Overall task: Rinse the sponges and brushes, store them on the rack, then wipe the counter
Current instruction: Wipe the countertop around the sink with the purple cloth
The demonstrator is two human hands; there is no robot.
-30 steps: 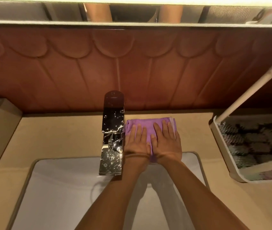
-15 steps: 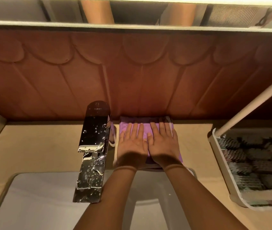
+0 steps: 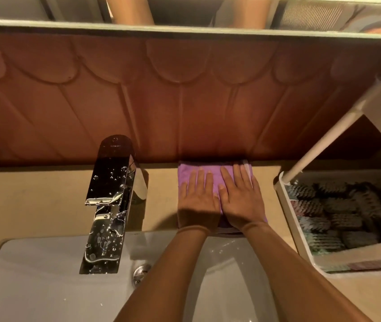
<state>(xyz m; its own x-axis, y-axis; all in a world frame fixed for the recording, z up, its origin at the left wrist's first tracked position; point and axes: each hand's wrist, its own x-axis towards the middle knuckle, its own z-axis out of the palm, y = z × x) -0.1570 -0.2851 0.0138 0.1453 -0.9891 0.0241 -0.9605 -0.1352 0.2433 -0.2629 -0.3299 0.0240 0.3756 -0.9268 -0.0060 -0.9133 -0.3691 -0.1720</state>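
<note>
The cloth (image 3: 193,176), purple and folded into a rectangle, lies flat on the counter (image 3: 33,201) behind the sink (image 3: 45,287). Its long axis runs front to back: the far edge is against the foot of the wall (image 3: 184,112), the near edge at the sink's rear rim. Its short sides run parallel to the wall.

Left hand (image 3: 197,201) and right hand (image 3: 239,198) both rest palm-down on the cloth, side by side, thumbs touching or nearly so. Fingers are extended and slightly spread, pointing toward the wall. Neither hand grips anything; both are pressed flat. Both forearms cross above the sink.

Clearances: to the left, a strip of bare counter separates the cloth from the tap (image 3: 112,201), whose chrome body carries water droplets and whose spout reaches out over the sink. To the right, a narrower strip of bare counter lies between the cloth and the white rack (image 3: 287,205). No room remains behind the cloth. Left of the tap, the counter is open as far as the frame edge.

The rack's lower tray holds several dark, ridged items, probably sponges (image 3: 338,219); lighting there is too dim to be certain. A drain (image 3: 140,273) shows in the sink floor beside the left forearm.
</note>
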